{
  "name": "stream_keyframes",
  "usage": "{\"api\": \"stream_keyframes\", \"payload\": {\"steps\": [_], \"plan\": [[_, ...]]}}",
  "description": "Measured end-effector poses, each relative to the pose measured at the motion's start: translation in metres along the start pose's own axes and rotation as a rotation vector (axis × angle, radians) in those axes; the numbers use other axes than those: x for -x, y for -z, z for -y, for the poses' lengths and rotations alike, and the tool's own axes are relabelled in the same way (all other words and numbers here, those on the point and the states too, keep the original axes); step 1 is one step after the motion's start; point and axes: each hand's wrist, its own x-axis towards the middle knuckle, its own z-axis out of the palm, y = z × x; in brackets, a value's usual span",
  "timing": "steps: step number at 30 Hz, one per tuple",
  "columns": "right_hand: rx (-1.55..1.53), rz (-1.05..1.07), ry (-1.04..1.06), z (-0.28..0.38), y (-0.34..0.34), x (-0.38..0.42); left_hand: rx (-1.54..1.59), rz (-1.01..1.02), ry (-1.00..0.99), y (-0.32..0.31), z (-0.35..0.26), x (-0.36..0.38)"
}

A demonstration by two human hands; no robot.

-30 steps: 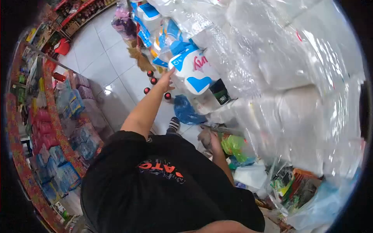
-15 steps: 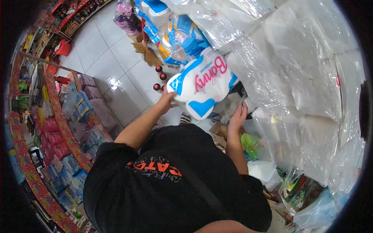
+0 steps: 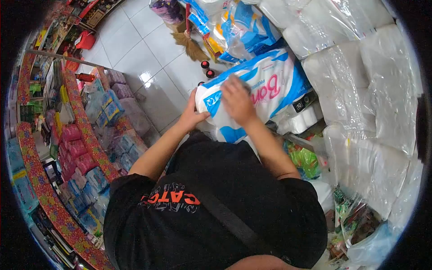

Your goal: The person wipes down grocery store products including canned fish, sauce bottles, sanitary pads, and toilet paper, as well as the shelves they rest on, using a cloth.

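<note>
A large plastic-wrapped pack of toilet paper [image 3: 265, 74], white and blue with pink lettering, lies tilted in front of my body. My left hand [image 3: 193, 112] grips its left end, thumb on top and fingers along the outer side. On the pack's upper face rests my right hand [image 3: 238, 101], its fingers blurred and pointing away from me. A greyish patch shows beside those fingertips; I cannot make out what it is. Just beyond the pack, several dark bottles with red caps [image 3: 205, 64] stand on the tiled floor.
Shelves with floral edging [image 3: 40, 189] and packaged goods line the left. Plastic-covered white stacks [image 3: 342, 85] fill the right side. A straw broom [image 3: 191, 45] and a blue-white plastic package [image 3: 247, 27] stand ahead. A green package [image 3: 306, 159] sits low at right.
My right hand has moved from beside the pack's right end onto its upper face. The pack has shifted right and turned, with my left hand still holding its left end.
</note>
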Motion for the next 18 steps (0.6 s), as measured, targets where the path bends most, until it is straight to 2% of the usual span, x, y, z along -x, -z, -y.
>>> {"api": "stream_keyframes", "payload": {"steps": [2, 4, 6, 7, 8, 9, 14, 15, 17, 18], "plan": [[0.081, -0.133, 0.005, -0.034, 0.018, -0.013, -0.103, 0.014, -0.072, -0.003, -0.021, 0.005], [0.24, -0.27, -0.206, -0.074, 0.044, -0.017, -0.237, 0.002, -0.117, -0.008, -0.031, 0.008], [0.268, -0.436, -0.372, -0.087, 0.079, -0.03, -0.365, -0.007, -0.136, -0.019, -0.055, 0.019], [0.204, -0.329, -0.411, -0.081, 0.087, -0.034, -0.428, -0.013, -0.145, -0.023, -0.063, 0.022], [0.14, -0.224, -0.45, -0.074, 0.094, -0.037, -0.529, -0.041, -0.261, -0.025, -0.06, 0.022], [0.077, -0.119, -0.487, -0.067, 0.098, -0.037, -0.537, -0.035, -0.259, -0.026, -0.062, 0.022], [-0.121, 0.268, -0.087, 0.05, 0.079, -0.051, -0.614, -0.002, -0.272, -0.037, -0.069, 0.032], [-0.174, 0.221, 0.062, 0.063, 0.072, -0.052, -0.639, 0.009, -0.328, -0.037, -0.068, 0.032], [-0.144, 0.302, 0.028, 0.065, 0.064, -0.049, -0.687, 0.035, -0.437, -0.038, -0.063, 0.03], [-0.055, 0.344, -0.054, 0.058, 0.067, -0.05, -0.669, 0.038, -0.383, -0.038, -0.07, 0.031]]}}
